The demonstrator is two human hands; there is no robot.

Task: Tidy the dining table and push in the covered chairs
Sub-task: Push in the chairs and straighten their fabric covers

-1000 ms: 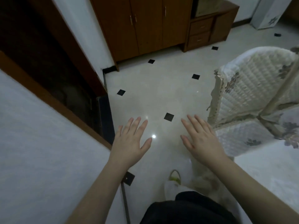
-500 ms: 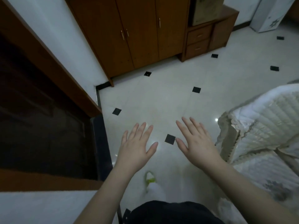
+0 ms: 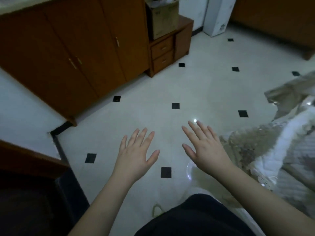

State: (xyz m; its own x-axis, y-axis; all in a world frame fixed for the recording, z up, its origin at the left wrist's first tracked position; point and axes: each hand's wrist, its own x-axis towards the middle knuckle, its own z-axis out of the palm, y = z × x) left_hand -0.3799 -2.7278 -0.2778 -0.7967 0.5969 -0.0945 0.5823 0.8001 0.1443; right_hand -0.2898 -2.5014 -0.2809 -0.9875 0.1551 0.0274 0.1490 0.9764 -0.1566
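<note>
My left hand [image 3: 136,155] and my right hand [image 3: 206,149] are stretched out in front of me over the tiled floor, fingers spread and straight, holding nothing. A chair under a quilted white floral cover [image 3: 279,150] stands at the right edge, blurred, just right of my right hand and not touched by it. The dining table is not in view.
A brown wooden wardrobe [image 3: 76,53] and a low drawer unit [image 3: 163,53] with a cardboard box [image 3: 163,16] on top line the far wall. A dark doorway with a wooden frame [image 3: 25,167] is at the left. White floor with small black tiles [image 3: 175,105] lies ahead.
The view has swung right and upward, away from the doorway towards the wardrobe. The covered chair has slid to the right edge. Both hands stay spread and empty.
</note>
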